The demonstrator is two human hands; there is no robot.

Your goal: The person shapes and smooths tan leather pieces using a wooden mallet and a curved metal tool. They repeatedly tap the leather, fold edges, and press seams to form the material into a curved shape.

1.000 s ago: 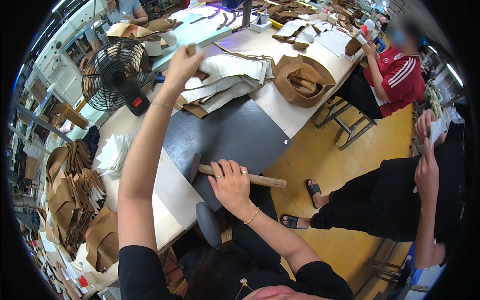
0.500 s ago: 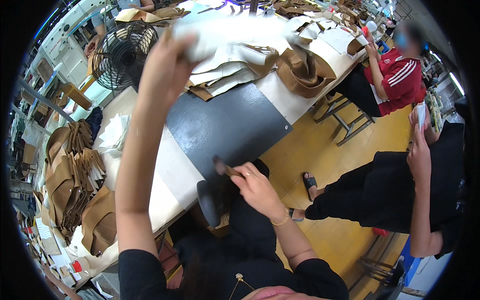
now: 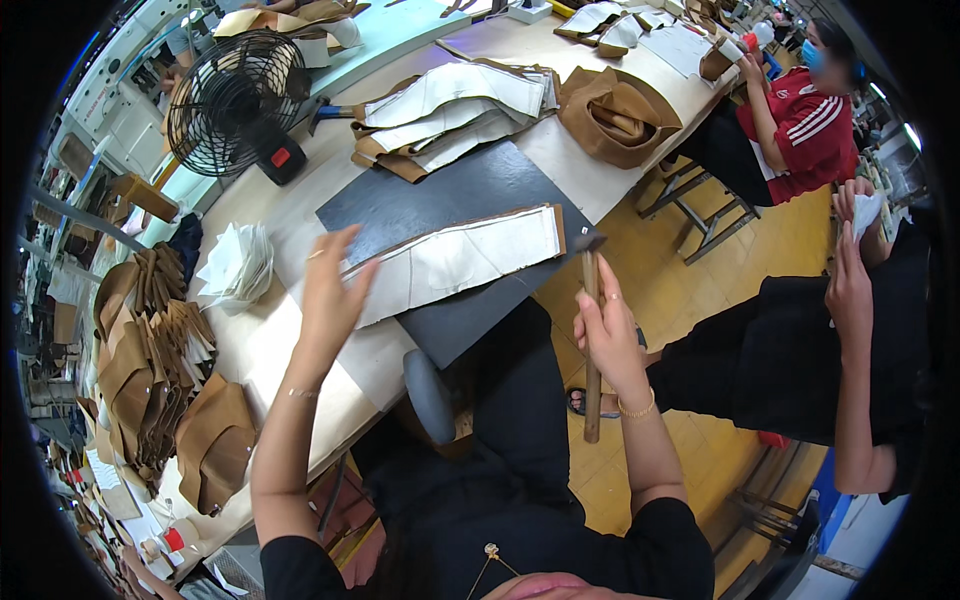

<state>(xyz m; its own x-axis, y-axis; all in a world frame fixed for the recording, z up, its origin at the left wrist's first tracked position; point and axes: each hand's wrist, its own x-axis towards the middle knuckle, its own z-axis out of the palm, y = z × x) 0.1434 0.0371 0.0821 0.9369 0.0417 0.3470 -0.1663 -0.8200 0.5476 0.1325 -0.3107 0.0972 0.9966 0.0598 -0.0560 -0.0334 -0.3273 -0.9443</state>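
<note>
A long panel (image 3: 500, 248), white on top with a brown leather-like edge, lies slantwise across the dark grey board (image 3: 385, 205). My left hand (image 3: 335, 290) is at the panel's left end, fingers spread, holding nothing. Whether its fingertips touch the panel is unclear. My right hand (image 3: 610, 335) grips a hammer (image 3: 592, 405) by its wooden handle. The hammer is roughly upright in the picture, its blurred head beside the panel's right end. Behind the board is a stack of similar white-and-brown panels (image 3: 455, 105).
A black fan (image 3: 235, 110) and a second, blue-headed hammer (image 3: 330, 112) are at the back left. White pieces (image 3: 238, 265) and brown pieces (image 3: 150, 380) are piled on the left. A coiled brown strip (image 3: 615, 110) sits back right. A standing person (image 3: 760, 360) and a seated person (image 3: 810, 130) are at the right.
My left hand has come down from the far stack and spread open. The white panel now lies on the board. My right hand has swung the hammer upright and to the right.
</note>
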